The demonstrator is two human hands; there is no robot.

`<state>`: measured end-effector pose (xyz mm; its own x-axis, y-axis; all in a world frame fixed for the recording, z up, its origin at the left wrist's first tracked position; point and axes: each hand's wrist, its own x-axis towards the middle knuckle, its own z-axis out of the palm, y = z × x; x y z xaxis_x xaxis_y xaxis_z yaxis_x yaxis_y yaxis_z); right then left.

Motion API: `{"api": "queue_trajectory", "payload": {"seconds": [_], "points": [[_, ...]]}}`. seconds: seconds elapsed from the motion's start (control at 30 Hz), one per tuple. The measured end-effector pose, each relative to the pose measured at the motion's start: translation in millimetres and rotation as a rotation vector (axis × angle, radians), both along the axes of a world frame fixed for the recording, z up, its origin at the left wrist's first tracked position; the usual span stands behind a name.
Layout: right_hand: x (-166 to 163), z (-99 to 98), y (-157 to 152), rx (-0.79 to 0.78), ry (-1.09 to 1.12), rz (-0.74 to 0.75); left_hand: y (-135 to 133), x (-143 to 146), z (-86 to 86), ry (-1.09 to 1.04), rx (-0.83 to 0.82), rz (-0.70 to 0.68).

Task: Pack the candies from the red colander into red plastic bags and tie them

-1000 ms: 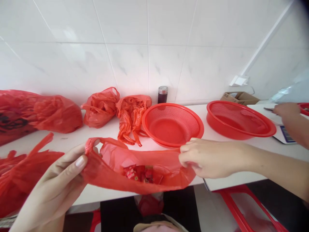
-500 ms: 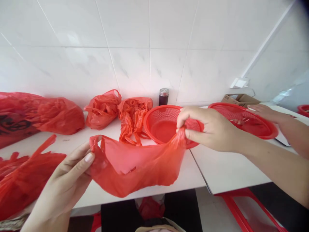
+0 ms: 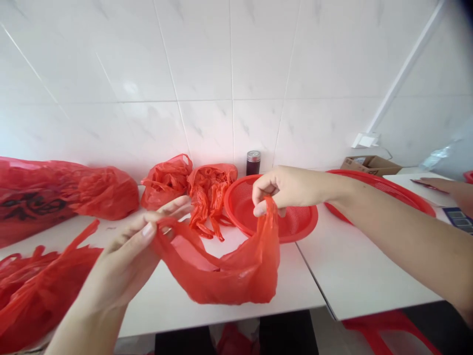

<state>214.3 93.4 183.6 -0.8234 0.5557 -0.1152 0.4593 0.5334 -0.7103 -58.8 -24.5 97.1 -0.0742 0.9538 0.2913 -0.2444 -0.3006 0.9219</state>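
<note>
I hold a red plastic bag (image 3: 229, 271) stretched between both hands above the white counter (image 3: 347, 276). My left hand (image 3: 136, 251) pinches its left handle with thumb and fingers. My right hand (image 3: 281, 190) is closed on the right handle, lifted over the near red colander (image 3: 299, 224). The bag sags in the middle and its contents are hidden.
Two knotted red bags (image 3: 168, 180) (image 3: 210, 190) lie by the tiled wall, with bigger red bags (image 3: 55, 190) (image 3: 37, 283) at the left. A dark jar (image 3: 253, 162), a second red colander (image 3: 402, 195), a cardboard box (image 3: 371, 164) and another person's hand (image 3: 445, 187) over a scale (image 3: 458, 219) are at the right.
My hands have come closer together and risen, the right hand moving left over the colander. The bag's mouth has narrowed, hiding the packets seen inside earlier. The other person's hand drew back right.
</note>
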Motion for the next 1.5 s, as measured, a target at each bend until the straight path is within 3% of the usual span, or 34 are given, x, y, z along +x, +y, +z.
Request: {"api": "queue_trajectory", "payload": {"seconds": [0.1,0.17,0.23,0.33,0.43,0.5,0.6,0.67,0.83,0.97,1.03,1.13,1.2,1.27,1.37,1.5], "points": [[-20,6.3,-1,-0.067,0.063,0.122,13,8,0.3,0.056,-0.109,-0.219],[-39,6.0,-4,-0.056,0.125,0.181,21,16,1.3,0.225,-0.176,-0.379],[-60,0.5,-8,-0.025,0.183,0.199,27,23,3.7,0.401,-0.196,-0.456],[-83,-15.6,-13,0.065,0.315,0.146,35,30,5.9,0.553,-0.264,-0.275],[-88,-35.9,-13,0.208,0.454,0.034,40,26,2.1,0.514,-0.404,-0.094],[-83,-48.7,-10,0.241,0.423,-0.014,43,21,-2.9,0.415,-0.439,-0.092],[-72,-62.4,-9,0.17,0.346,-0.059,46,16,-9.8,0.319,-0.437,-0.134],[-65,-66.3,-17,0.144,0.417,-0.108,47,16,-11.6,0.334,-0.398,-0.178],[-55,-71.0,-48,0.075,0.549,-0.007,44,11,-5.1,0.57,-0.203,-0.269],[-64,-94.7,-41,0.087,0.706,-0.209,38,10,-4.7,0.815,-0.193,-0.255],[-74,-112.4,-29,-0.026,0.682,-0.215,36,13,-11.3,0.95,-0.114,-0.163],[-89,-135.0,-19,-0.183,0.677,-0.161,35,16,-26.7,1.121,0.071,0.168],[-94,-142.9,-18,-0.309,0.712,-0.123,34,18,-36.0,1.118,0.176,0.353],[-95,-144.8,-20,-0.433,0.702,-0.085,32,18,-41.9,1.057,0.238,0.437],[-90,-142.8,-26,-0.453,0.68,-0.061,25,15,-47.9,1.008,0.222,0.378],[-81,-151.8,-39,-0.261,0.712,-0.205,8,-3,-70.8,0.941,0.023,0.246]]}}
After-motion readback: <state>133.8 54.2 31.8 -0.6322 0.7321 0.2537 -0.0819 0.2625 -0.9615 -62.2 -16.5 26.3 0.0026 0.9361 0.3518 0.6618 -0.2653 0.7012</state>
